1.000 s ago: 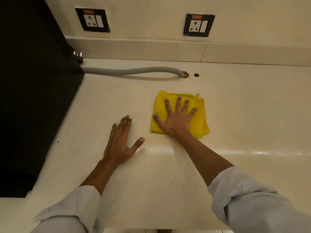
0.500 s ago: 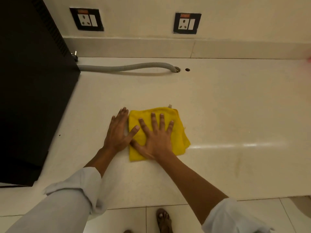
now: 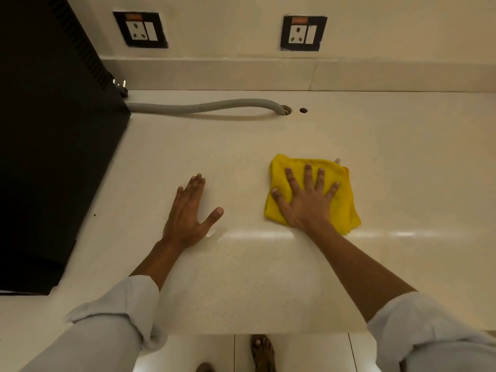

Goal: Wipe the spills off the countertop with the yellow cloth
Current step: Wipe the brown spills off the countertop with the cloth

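A folded yellow cloth lies flat on the cream countertop, right of centre. My right hand presses down on it with fingers spread, palm covering its lower middle. My left hand rests flat on the bare counter to the left of the cloth, fingers apart, holding nothing. A faint wet sheen runs across the counter just in front of both hands. No distinct spill shows.
A large black appliance stands on the counter's left side. A grey corrugated hose runs from it into a hole at the back. Two wall sockets sit above the backsplash. The counter's front edge is near my sleeves.
My right hand has slid the cloth to the right and away from my left hand, which it touched half a second ago. The left hand stays flat on the counter.
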Demonstrator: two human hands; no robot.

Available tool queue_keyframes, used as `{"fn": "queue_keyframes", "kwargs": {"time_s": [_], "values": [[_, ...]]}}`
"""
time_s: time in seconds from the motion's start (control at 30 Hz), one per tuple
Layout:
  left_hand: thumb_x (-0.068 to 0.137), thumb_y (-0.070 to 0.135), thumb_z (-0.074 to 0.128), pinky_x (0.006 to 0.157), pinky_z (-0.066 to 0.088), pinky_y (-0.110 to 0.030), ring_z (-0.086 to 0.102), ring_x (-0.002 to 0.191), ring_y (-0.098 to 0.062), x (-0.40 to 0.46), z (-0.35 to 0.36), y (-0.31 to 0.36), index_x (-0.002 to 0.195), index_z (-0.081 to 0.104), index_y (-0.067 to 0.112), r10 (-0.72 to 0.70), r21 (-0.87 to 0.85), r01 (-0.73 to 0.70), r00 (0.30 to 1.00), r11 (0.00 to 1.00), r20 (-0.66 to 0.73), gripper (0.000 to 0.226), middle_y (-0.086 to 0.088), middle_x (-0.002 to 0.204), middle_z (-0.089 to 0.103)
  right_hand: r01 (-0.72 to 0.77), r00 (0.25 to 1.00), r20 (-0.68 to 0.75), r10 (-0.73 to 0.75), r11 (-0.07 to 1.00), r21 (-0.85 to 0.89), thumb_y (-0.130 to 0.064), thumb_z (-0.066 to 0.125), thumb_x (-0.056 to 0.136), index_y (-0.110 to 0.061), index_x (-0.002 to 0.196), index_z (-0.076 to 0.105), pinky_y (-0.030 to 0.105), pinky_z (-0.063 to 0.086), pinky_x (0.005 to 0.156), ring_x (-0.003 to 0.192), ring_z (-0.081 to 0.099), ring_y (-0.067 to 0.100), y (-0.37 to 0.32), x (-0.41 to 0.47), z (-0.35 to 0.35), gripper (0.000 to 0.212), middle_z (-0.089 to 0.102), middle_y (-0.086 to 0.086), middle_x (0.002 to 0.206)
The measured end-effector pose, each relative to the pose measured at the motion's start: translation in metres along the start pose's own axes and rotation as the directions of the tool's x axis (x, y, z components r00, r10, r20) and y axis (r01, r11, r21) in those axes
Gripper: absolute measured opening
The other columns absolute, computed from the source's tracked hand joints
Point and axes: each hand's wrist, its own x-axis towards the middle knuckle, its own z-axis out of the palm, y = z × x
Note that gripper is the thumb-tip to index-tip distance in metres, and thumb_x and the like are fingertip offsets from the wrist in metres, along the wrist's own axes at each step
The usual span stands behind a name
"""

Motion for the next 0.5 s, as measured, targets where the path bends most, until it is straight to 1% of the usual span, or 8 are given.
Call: {"fn": "queue_keyframes", "kwargs": {"time_s": [0.13,0.23,0.37,0.5], "values": [[0.076,0.083,0.017,0.124,0.004,-0.042,0.003,0.150,-0.012,0.003,0.000,0.003,0.152,0.008,0.013,-0.001,0.006,0.001,1.000,1.000,-0.004,0.104,-0.002,0.163,0.007,0.025,0.999,0.020,-0.025,1.000,0.005,-0.083,0.012,0.082,-0.040,0.154,0.006,0.075,-0.009,0.110,0.150,-0.007,0.045,-0.019,0.029,0.003,0.084,0.001,0.014,0.166],[0.076,0.084,0.017,0.124,0.004,-0.042,0.004,0.150,-0.013,0.006,0.000,0.003,0.152,0.010,0.013,-0.007,0.018,0.007,1.000,1.000,-0.003,0.105,-0.003,0.163,0.008,0.088,0.996,0.030,-0.088,0.996,0.012,-0.085,0.010,0.080,-0.039,0.154,0.005,0.074,-0.010,0.110,0.149,-0.008,0.045,-0.044,0.029,0.008,0.087,0.000,0.015,0.166],[0.076,0.083,0.017,0.124,0.006,-0.042,0.009,0.150,-0.016,0.005,-0.001,0.002,0.152,0.014,0.011,0.005,0.050,-0.004,1.000,0.999,-0.018,0.105,-0.006,0.162,0.012,0.198,0.980,0.010,-0.198,0.980,0.024,-0.086,0.012,0.079,-0.039,0.154,0.009,0.073,-0.009,0.111,0.149,-0.008,0.046,-0.071,-0.004,0.017,0.088,0.003,0.015,0.166],[0.078,0.082,0.019,0.123,0.010,-0.045,0.015,0.149,-0.018,0.004,-0.001,0.003,0.150,0.023,0.010,0.036,0.108,-0.033,0.999,0.994,-0.032,0.103,-0.008,0.160,0.020,0.224,0.975,-0.022,-0.223,0.974,0.041,-0.083,0.020,0.082,-0.039,0.153,0.015,0.073,-0.006,0.111,0.150,-0.006,0.045,-0.069,-0.050,0.016,0.084,0.009,0.015,0.165]]}}
